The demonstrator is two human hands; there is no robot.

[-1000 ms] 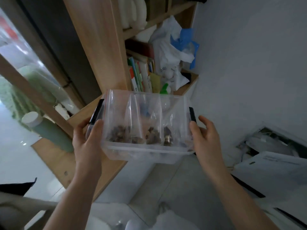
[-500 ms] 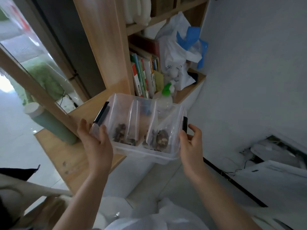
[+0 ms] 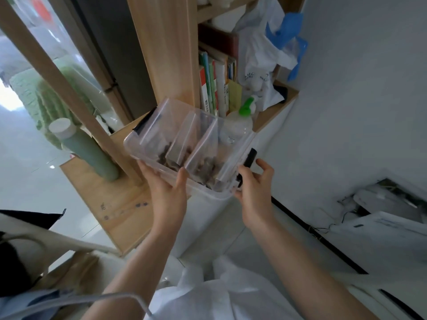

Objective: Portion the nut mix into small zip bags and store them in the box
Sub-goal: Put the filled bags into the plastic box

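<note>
A clear plastic box point(image 3: 136, 147) with black latches point(image 3: 250, 157) at both ends is held tilted over the corner of a wooden shelf ledge point(image 3: 120, 204). Inside stand three small zip bags point(image 3: 201, 144) with dark nut mix at their bottoms. My left hand point(image 3: 166, 188) grips the box's near side, thumb up the front wall and fingers beneath. At the box's right end, my right hand point(image 3: 254, 188) holds on beside the latch, its fingers curled round the end.
A green bottle with a white cap point(image 3: 85, 148) stands on the ledge left of the box. Behind it are books point(image 3: 215, 88), a green-topped pump bottle point(image 3: 242, 114) and white plastic bags point(image 3: 261, 65). White cartons point(image 3: 381, 227) lie on the floor at right.
The box has moved forward and left toward the shelf and now tilts, its right end nearer me. Both hands have kept hold of it.
</note>
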